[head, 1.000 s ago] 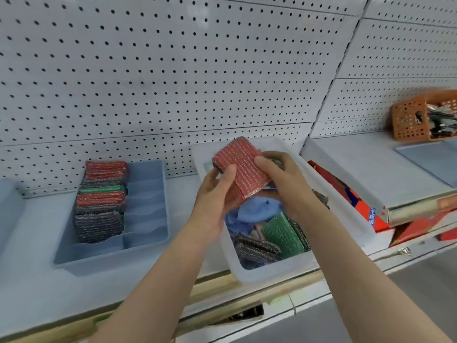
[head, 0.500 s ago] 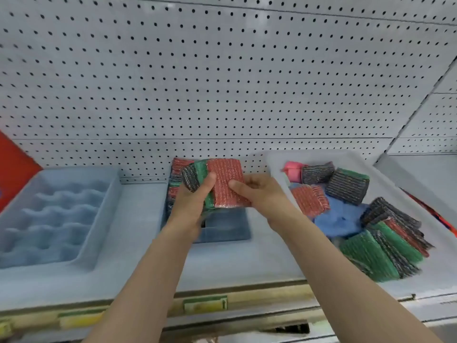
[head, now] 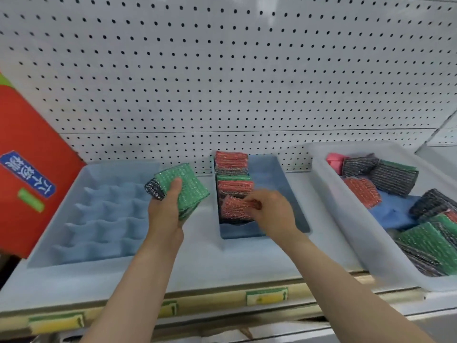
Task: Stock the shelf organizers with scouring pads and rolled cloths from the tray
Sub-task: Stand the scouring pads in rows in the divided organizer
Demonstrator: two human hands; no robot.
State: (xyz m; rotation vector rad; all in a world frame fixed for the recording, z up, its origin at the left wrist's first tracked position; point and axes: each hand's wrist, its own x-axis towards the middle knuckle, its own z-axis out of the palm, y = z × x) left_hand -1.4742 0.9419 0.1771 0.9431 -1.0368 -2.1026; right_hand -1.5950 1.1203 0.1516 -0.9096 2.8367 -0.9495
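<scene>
Shelf [head: 202,263]: pale blue; bare strip along the front edge below both organizers.
Narrow organizer [head: 277,184]: left column packed with upright pads; right column open.
Grid organizer [head: 103,214]: far left; cells open.
Tray [head: 331,194]: white; right side; loose pads and blue cloth [head: 393,211] inside.
Right hand [head: 272,211]: fingers pinching red pad [head: 235,206], at the near end of the left column.
Left hand [head: 168,209]: grips green pad stack [head: 190,189], held above the gap between organizers.
Red box [head: 32,154]: leaning at the left edge.
</scene>
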